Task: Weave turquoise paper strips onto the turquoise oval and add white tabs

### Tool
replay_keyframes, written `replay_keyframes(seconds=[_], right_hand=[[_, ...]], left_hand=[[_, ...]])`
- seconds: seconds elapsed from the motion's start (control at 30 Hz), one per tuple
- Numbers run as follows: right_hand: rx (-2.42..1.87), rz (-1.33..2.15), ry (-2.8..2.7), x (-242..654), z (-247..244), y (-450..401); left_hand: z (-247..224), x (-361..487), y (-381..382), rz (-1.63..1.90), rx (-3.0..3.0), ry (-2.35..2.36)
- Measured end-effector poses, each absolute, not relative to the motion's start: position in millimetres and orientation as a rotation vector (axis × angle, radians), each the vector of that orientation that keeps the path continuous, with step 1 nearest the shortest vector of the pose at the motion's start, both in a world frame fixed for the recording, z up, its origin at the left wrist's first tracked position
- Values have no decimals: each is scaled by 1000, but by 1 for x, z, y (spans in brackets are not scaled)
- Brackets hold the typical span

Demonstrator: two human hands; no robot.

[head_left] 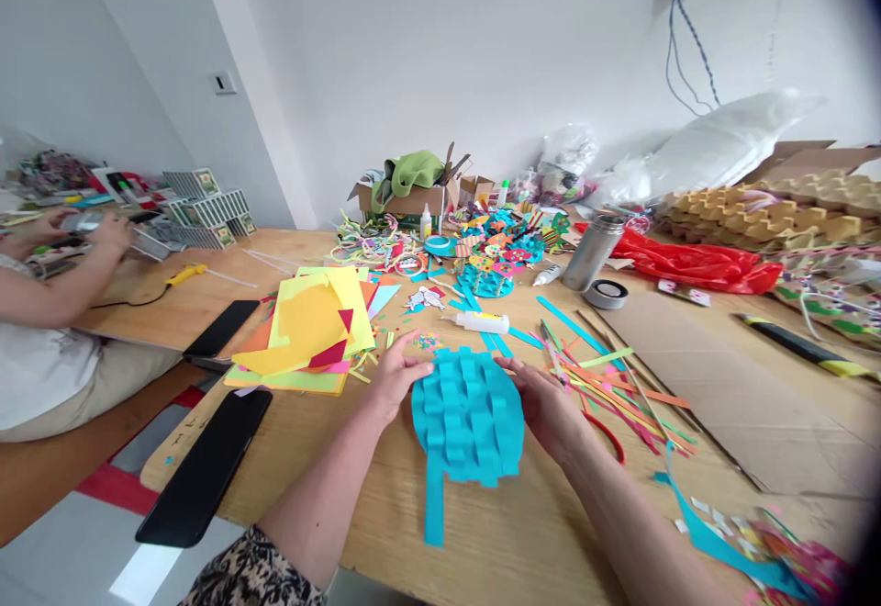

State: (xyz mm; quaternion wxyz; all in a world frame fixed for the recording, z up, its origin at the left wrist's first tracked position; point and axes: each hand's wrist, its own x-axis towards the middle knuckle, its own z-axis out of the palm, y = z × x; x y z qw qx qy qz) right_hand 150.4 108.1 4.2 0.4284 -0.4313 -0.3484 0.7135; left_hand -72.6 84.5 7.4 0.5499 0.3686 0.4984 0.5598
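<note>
Where the white wall (482,37) bounds the far side, a wooden table (385,496) carries all the working materials. A flat cardboard sheet (730,395) lies at right; beyond it are stacked egg trays (757,220). At far centre, an open cardboard box (425,199) contains a green cloth item (413,170), which protrudes above the rim. To its right stands a clear plastic bag (568,156); its contents are too blurred to identify. A red plastic bag (688,262) lies crumpled in front of the trays. Stacked coloured paper (303,312) occupies the left side.

The blue paper disc (468,413), surfaced with raised woven strips, is at near centre between the hands. One loose strip (434,505) extends from its near left edge. The left hand (394,381) pinches the left edge, thumb on top and index finger spread away. The right hand (551,409) grips the right edge with bent fingers.

Right of centre stands a metal bottle (593,252), contents not visible. A white glue bottle (482,322) lies on its side just beyond the disc; its yellowish label is too small to read. Tiny paper bits (428,342) lie near the left hand.
</note>
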Motion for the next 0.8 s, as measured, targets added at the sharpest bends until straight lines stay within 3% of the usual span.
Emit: replay_keyframes(seconds=[0.33,0.8], right_hand=[[-946,1758,-971,147,8,101],[-1000,1590,-1094,145,5,100]], left_hand=[[1,-83,96,1598,586,1307],[4,-80,95,1575,557,1323]])
